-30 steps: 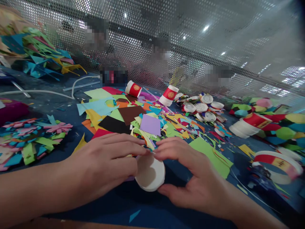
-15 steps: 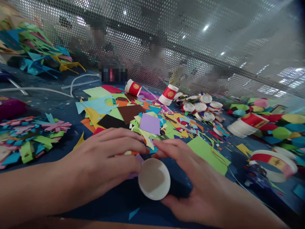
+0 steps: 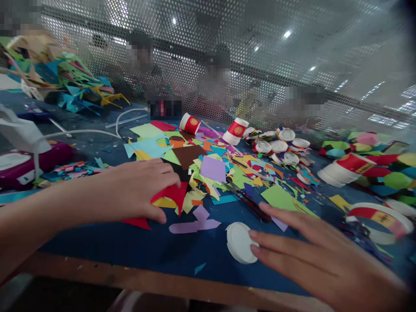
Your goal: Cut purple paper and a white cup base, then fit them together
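Observation:
My left hand (image 3: 136, 190) pinches a red sheet of paper (image 3: 170, 195) between thumb and fingers at the near edge of the heap of coloured paper scraps (image 3: 208, 169). My right hand (image 3: 312, 255) lies flat with its fingers stretched out, fingertips touching the rim of a small white paper cup bottom (image 3: 238, 242) on the blue table top (image 3: 182, 255). A lilac paper offcut (image 3: 196, 222) lies between the two hands. Dark scissors (image 3: 250, 203) lie just beyond my right hand's fingers.
Red paper cups (image 3: 190, 123) (image 3: 236, 131) and several cut cup bottoms (image 3: 276, 145) lie behind the scraps. Stacked cups (image 3: 341, 170) and cut cup rims (image 3: 380, 219) are at right. A purple device (image 3: 29, 158) and paper piles (image 3: 61, 82) are at left. A perforated screen (image 3: 227, 56) backs the table; its wooden edge (image 3: 156, 281) is near.
Both hands have left the white cup bottom and parted. The left hand moved left and took hold of the red paper. The right hand slid right and flattened beside the cup piece.

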Demonstrator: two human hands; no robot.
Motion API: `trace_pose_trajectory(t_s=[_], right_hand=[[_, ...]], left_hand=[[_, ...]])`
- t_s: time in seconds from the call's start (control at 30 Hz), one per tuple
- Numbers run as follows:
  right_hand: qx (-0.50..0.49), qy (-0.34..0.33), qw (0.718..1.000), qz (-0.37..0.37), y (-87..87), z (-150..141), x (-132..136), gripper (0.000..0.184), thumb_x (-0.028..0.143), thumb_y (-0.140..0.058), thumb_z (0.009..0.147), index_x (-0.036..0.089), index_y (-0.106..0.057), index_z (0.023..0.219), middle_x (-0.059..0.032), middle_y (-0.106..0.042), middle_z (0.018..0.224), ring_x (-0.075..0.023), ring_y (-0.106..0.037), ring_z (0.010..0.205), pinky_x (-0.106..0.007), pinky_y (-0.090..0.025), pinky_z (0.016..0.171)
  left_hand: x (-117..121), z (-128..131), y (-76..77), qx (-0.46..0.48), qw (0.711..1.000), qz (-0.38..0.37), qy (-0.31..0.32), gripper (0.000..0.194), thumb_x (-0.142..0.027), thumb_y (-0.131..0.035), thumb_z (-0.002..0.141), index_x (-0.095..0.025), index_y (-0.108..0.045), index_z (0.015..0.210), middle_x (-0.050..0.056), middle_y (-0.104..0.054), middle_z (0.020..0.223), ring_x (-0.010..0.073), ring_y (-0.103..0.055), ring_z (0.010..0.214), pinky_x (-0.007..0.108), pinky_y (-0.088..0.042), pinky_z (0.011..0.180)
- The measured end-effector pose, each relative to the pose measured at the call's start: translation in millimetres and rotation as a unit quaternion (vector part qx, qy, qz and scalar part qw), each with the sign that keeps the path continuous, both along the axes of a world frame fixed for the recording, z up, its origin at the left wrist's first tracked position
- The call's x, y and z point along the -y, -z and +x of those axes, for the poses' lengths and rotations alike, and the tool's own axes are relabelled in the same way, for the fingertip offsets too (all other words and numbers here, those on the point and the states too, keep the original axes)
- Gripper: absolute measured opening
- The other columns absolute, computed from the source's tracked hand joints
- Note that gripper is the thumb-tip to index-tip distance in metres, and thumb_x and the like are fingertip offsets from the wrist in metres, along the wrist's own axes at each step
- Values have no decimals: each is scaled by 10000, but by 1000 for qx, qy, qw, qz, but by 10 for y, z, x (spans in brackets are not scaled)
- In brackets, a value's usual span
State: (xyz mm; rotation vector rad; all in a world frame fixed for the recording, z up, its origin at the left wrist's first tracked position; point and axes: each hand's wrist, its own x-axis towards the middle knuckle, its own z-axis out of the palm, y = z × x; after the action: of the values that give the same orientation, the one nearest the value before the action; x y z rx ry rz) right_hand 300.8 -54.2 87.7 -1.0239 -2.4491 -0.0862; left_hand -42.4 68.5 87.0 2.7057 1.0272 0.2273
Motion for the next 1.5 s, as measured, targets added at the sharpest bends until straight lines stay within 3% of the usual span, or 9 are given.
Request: trace_pose_trajectory(t_s=[0.1,0.2,0.37,0.67,0.83,0.93,1.1,1.33,1.5], right_hand=[[135,-85,986,47,69,-102,10,501,500,-766,796,202,-724,1196,-71,-788,1147,-401,-714,1109,-484,-649,792],[127,-41,987,95,26,-83,57,415,428,-682,881,166,-681,1204,-103,-766,1205,-370,-660,1220,-457,-636,857],[30,69,991,114,-24,1,211,370,232,-663,894,175,-635,1259,-124,-738,1224,-283,-553,1347,-401,-559,1019],[-60,35,997,23,57,-603,41,173,168,-701,885,193,-670,1053,-63,-773,1001,-298,-689,1088,-482,-603,942],[-184,61,979,57,167,-785,178,211,129,-689,871,188,-653,1070,-48,-743,945,-211,-696,949,-346,-607,858],[-256,97,959,70,272,-879,245,284,113,-689,863,189,-650,1134,-46,-717,930,-169,-685,858,-272,-598,782],[-253,130,950,129,377,-1001,231,379,138,-691,900,188,-618,1268,-96,-715,1003,-211,-688,895,-325,-610,788],[-298,103,940,130,406,-997,242,267,70,-654,894,214,-660,1119,-57,-712,863,-198,-688,791,-324,-614,727],[-329,115,930,114,527,-935,298,322,65,-658,876,236,-650,1149,-63,-699,903,-196,-687,828,-303,-620,732]], left_hand=[[80,179,-2,-1,997,-76,26,372,-470,-833,800,-238,-661,1035,34,-617,1098,278,-574,1078,347,-401,891],[201,309,18,-7,995,-102,6,298,-386,-839,807,-210,-658,966,42,-613,1043,269,-582,1015,326,-410,808],[293,320,120,17,996,-92,14,42,-249,-674,915,-218,-654,936,48,-623,1000,255,-591,965,340,-425,819],[256,316,134,66,991,-119,1,62,-160,-612,801,-216,-627,826,14,-669,826,195,-613,752,266,-417,642],[211,279,25,110,984,-141,-9,137,-353,-603,900,-222,-645,899,0,-698,815,172,-632,721,246,-440,633],[216,315,-69,153,967,-201,-21,259,-466,-622,907,-219,-687,953,-6,-714,768,155,-656,667,223,-480,594],[301,465,-172,238,916,-321,33,185,-350,-696,853,-209,-768,948,-5,-739,763,120,-649,639,176,-506,567],[400,531,-180,233,931,-263,93,205,-318,-764,835,-275,-787,1035,-13,-778,930,146,-717,828,172,-533,692],[476,512,-149,260,953,-105,117,146,-268,-733,900,-294,-750,1043,-47,-756,945,111,-697,847,158,-506,769]])
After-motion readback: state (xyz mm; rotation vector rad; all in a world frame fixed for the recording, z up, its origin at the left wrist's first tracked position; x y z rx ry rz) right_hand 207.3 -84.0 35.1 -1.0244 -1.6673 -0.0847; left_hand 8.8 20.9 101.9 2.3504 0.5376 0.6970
